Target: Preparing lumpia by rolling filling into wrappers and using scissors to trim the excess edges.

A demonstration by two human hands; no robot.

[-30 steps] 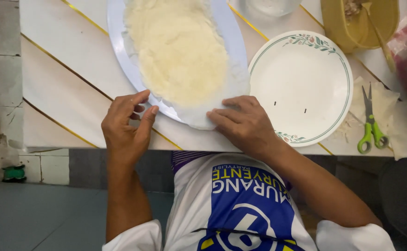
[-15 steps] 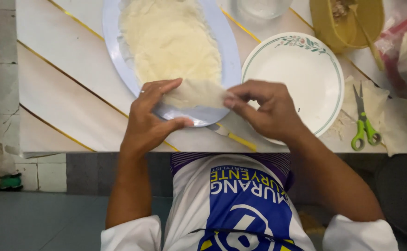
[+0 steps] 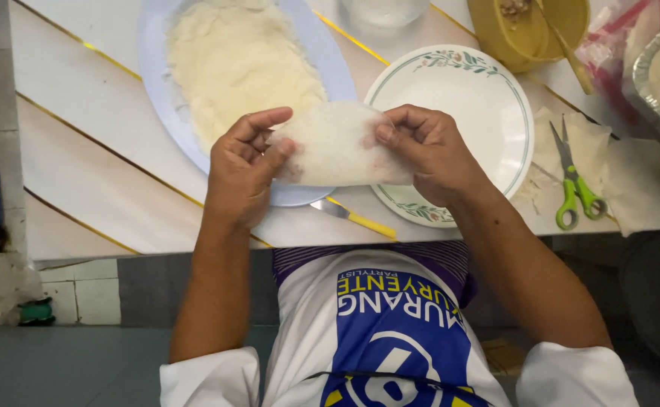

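Lifted since before, thin translucent white wrapper sheet [image 3: 341,147] hangs pinched shut-fingered between left hand [image 3: 243,169] and right hand [image 3: 428,151], over pale blue oval platter's [image 3: 153,75] 5 o'clock rim, table edge just below.

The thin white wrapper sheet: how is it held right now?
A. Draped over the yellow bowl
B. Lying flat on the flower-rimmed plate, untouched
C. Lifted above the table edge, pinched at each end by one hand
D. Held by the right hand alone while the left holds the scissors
C: the wrapper sheet is raised, with the left hand pinching one end and the right hand the other; the green-handled scissors lie untouched on the table.
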